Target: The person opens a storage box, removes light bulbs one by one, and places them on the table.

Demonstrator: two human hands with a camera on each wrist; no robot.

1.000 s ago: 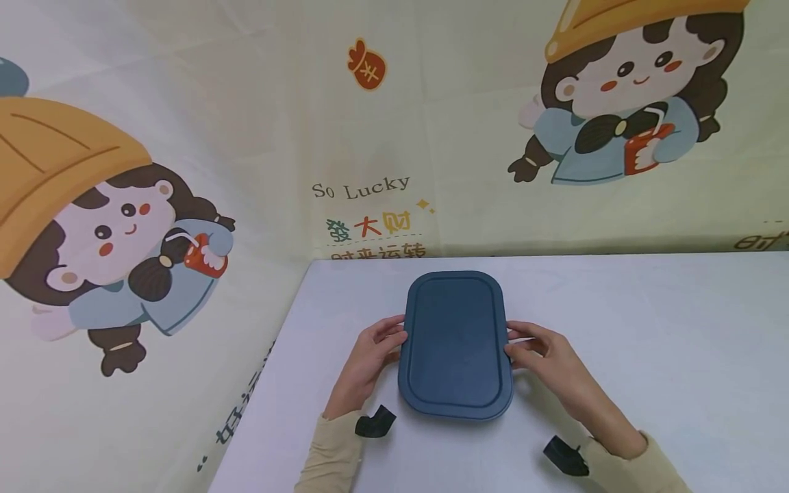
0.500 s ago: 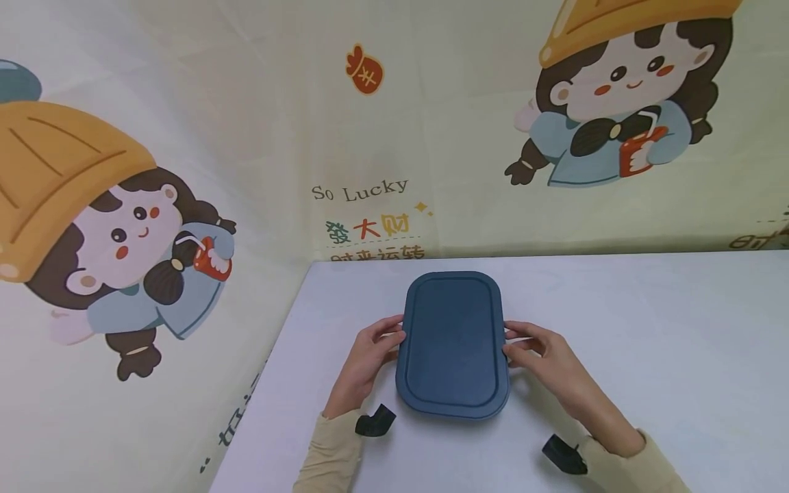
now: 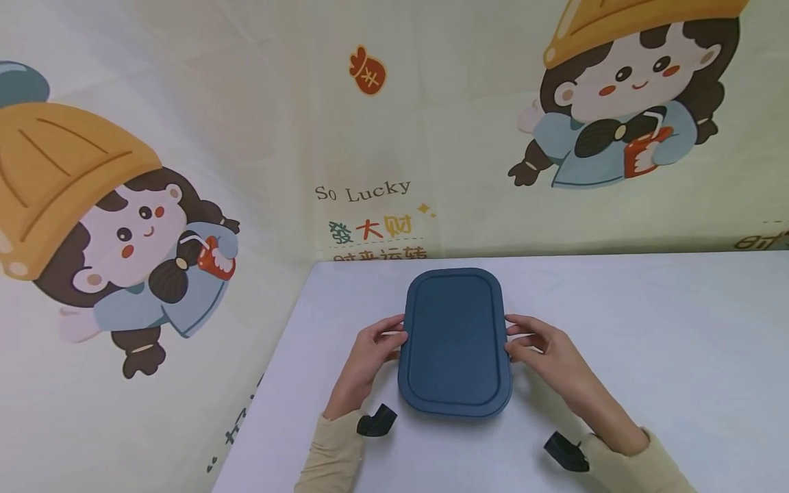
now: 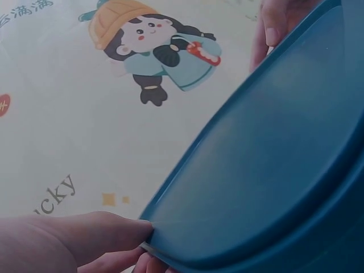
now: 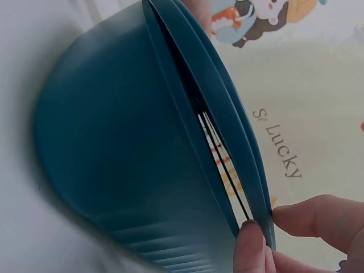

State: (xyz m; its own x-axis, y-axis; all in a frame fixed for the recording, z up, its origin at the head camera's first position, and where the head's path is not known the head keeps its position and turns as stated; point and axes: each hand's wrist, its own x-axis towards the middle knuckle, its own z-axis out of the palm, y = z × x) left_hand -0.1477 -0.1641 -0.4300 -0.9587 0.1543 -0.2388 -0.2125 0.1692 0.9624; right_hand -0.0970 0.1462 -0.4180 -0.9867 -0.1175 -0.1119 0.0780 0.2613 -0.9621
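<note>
A dark blue rounded rectangular lid [image 3: 455, 335] sits over a blue box [image 5: 114, 131] of the same colour. My left hand [image 3: 366, 359] pinches the lid's left edge; in the left wrist view its thumb [image 4: 128, 228] lies on the rim with fingers below. On the opposite side my right hand [image 3: 557, 356] pinches the right edge, thumb on the lid, a fingertip [image 5: 250, 242] under its rim. The right wrist view has a narrow slit between lid and box rim, with the printed backdrop visible through it. What is inside the box is hidden.
A white table [image 3: 666, 342] supports the box. Behind and to the left hangs a cream cloth [image 3: 271, 123] printed with cartoon figures and lettering. Black wrist mounts [image 3: 377, 420] stick out from both beige sleeves [image 3: 333, 448].
The lid's far edge stands very slightly higher in the head view, and the right fingers have shifted up a little. Both hands keep their grip; the head view has shifted slightly.
</note>
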